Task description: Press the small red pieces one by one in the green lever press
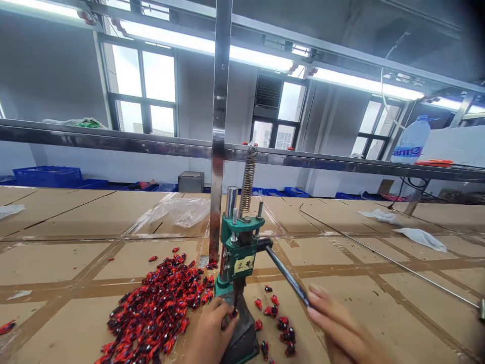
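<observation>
A green hand press (242, 247) with a coil spring on top and a label marked "2 #" stands in front of me. My left hand (214, 326) is at its base, finger and thumb closed on a small red-and-black plastic piece (234, 314) right beneath the narrow ram (238, 290). My right hand (337, 323), somewhat blurred, has its fingers closed at the lower end of the press lever (288, 275), which slants down to the right. A large heap of similar red-and-black pieces (162, 298) lies left of the press, and several loose ones (282, 323) lie to its right.
Taped cardboard (322, 253) covers the bench. A metal post (219, 126) rises behind the press and meets a horizontal rail (151, 144). A thin rod (386, 260) lies at right. Plastic bags (189, 212) and blue trays (47, 176) are farther back; a bottle (412, 139) stands at upper right.
</observation>
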The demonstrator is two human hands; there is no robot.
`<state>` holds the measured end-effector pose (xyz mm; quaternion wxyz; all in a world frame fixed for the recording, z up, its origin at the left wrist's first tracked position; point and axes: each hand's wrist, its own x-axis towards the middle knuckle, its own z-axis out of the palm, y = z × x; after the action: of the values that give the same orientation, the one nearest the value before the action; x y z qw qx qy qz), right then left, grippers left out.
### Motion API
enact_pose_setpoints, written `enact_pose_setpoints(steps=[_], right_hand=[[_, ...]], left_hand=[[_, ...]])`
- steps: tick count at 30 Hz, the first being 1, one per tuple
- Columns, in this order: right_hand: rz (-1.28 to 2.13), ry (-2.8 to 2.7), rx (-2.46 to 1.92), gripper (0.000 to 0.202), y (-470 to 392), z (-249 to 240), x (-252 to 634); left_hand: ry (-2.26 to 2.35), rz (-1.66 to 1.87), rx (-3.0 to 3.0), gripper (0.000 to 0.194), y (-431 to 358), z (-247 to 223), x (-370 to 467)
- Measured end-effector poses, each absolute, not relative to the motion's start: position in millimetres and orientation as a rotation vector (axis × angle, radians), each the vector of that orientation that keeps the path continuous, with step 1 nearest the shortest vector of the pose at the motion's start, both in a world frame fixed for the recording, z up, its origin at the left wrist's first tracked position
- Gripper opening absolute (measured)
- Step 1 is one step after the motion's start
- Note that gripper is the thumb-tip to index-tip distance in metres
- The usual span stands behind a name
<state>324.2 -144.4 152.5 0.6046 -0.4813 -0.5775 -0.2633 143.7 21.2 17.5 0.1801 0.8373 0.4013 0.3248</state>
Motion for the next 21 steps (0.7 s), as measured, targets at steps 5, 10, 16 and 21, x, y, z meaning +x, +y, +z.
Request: enact_pose_setpoints(steps=[5, 10, 16, 21], right_hand=[[-0.059, -1.211, -0.964, 0.026, -90, 280, 325], [0.021, -1.151, -0.903, 0.021, -39, 318, 328], [-0.036, -1.163, -0.867, 0.022, -38, 312, 330], [-0.049, -1.165, -0.839, 0.023, -37, 314, 330]], left_hand=[[1.420, 0.695, 2.358, 0.014, 3, 13, 156], [1.357, 0.754, 2.223, 0.025, -12, 17, 157], [1.556, 0.627, 2.261, 0.030, 40, 56, 95], [1.579, 0.324, 2.576, 0.024, 87, 51, 88]])
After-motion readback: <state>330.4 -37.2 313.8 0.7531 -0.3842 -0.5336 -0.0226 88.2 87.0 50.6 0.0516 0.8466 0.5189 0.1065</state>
